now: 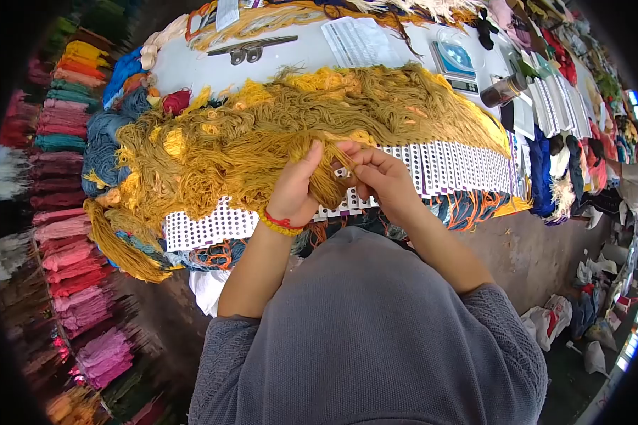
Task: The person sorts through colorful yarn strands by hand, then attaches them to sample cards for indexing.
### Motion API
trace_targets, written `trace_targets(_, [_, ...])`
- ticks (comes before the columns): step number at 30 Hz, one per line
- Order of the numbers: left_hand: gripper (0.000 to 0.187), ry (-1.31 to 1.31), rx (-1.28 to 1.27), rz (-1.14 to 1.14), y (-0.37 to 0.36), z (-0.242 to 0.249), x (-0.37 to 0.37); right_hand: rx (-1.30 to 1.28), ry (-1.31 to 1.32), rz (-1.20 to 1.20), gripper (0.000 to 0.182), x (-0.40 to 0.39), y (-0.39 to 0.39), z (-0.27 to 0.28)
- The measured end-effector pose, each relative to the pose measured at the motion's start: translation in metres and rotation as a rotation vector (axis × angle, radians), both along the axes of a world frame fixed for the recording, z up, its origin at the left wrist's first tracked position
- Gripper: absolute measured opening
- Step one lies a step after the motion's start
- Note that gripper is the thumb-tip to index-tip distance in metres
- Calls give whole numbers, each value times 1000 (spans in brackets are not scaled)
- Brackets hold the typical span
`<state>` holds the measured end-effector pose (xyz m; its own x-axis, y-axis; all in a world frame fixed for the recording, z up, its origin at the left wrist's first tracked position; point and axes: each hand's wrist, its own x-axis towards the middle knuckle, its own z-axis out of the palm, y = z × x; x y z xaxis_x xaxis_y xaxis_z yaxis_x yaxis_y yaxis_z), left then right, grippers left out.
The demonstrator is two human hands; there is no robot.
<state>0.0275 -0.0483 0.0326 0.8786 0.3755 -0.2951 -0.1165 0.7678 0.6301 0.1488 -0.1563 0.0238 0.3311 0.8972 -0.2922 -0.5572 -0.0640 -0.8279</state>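
A bundle of mustard-coloured yarn (324,183) hangs between my hands, in front of a large olive and gold yarn heap (248,134). My left hand (295,185) is closed round the bundle, thumb pointing up along its near side. At its right, my right hand (384,180) pinches a few strands of the same yarn between thumb and fingers. White cards (216,225) punched with rows of dark holes lie under the near edge of the heap. Blue and orange yarn (461,210) shows below the cards.
Scissors-like metal tool (253,49), a printed sheet (359,42), a scale with a blue tray (456,58) and a dark jar (503,91) lie on the white table. Coloured skeins (71,117) hang at left. Plastic bags (549,319) sit on the floor at right.
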Motion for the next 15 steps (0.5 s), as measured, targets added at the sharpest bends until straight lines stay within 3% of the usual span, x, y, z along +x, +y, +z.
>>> trace_targets(2, [47,-15,42,-17,-1,3,-1,-91,4,89,8,-1,-4,0])
trace_targets(4, [34,33,15,34,-3,3,-3,-60,-28,83,7,-3,-8,-2])
trace_targets(7, [30,77,75,41,-7,7,-2,-24,-124,124,9,-5,-13,-3])
trace_targets(15, [32,108,246,42,-13,5,-1,-46,-157,100,8,-8,-23,3])
